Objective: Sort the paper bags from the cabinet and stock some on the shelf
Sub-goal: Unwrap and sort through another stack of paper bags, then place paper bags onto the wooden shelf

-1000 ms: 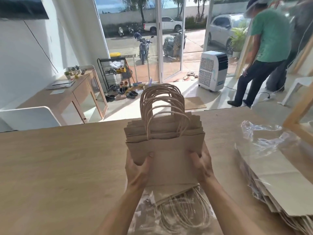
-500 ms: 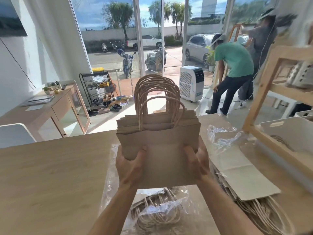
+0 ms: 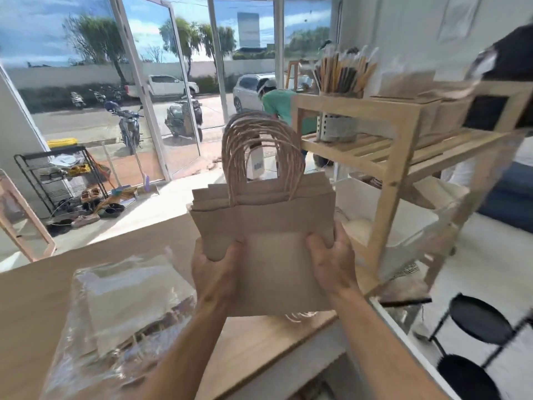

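Observation:
A stack of brown paper bags (image 3: 271, 226) with twisted paper handles stands upright in the air above the wooden table (image 3: 26, 310). My left hand (image 3: 215, 272) grips its lower left edge and my right hand (image 3: 331, 261) grips its lower right edge. The wooden shelf (image 3: 395, 157) stands just to the right of the stack. A white bin (image 3: 383, 223) sits on its lower level, right behind my right hand. On the table at lower left lies a clear plastic pack of more paper bags (image 3: 121, 316).
A holder of straws (image 3: 340, 90) and brown boxes (image 3: 441, 116) occupy the shelf's upper level. A black round side table (image 3: 478, 321) stands at the lower right. A person in a green shirt (image 3: 279, 103) bends by the glass doors. A shoe rack (image 3: 60, 180) is far left.
My view and both hands have swung to the right with the stack. The shelf is now close beside the bags, and the plastic pack has shifted to my left.

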Demonstrator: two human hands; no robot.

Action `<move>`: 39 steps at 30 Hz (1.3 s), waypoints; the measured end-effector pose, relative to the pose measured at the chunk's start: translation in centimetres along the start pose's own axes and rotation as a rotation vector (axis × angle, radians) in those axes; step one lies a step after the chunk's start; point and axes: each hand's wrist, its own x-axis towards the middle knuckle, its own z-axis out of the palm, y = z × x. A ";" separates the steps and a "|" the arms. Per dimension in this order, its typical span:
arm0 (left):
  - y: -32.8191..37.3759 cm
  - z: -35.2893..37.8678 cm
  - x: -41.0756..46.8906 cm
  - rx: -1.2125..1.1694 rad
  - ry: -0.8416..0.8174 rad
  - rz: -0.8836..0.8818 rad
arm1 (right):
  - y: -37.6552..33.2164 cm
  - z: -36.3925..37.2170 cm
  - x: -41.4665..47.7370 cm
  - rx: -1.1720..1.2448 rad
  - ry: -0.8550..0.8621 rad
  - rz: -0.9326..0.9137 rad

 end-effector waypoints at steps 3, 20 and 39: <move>0.3 3.1 -2.4 0.000 -0.062 -0.003 | 0.0 -4.2 -0.5 -0.010 0.069 -0.001; 1.6 21.4 -7.2 0.187 -0.782 0.132 | 2.2 -20.7 -2.1 0.156 0.698 0.070; -1.3 42.6 -4.7 0.577 -0.958 -0.280 | 7.7 -32.2 8.2 0.354 0.647 0.350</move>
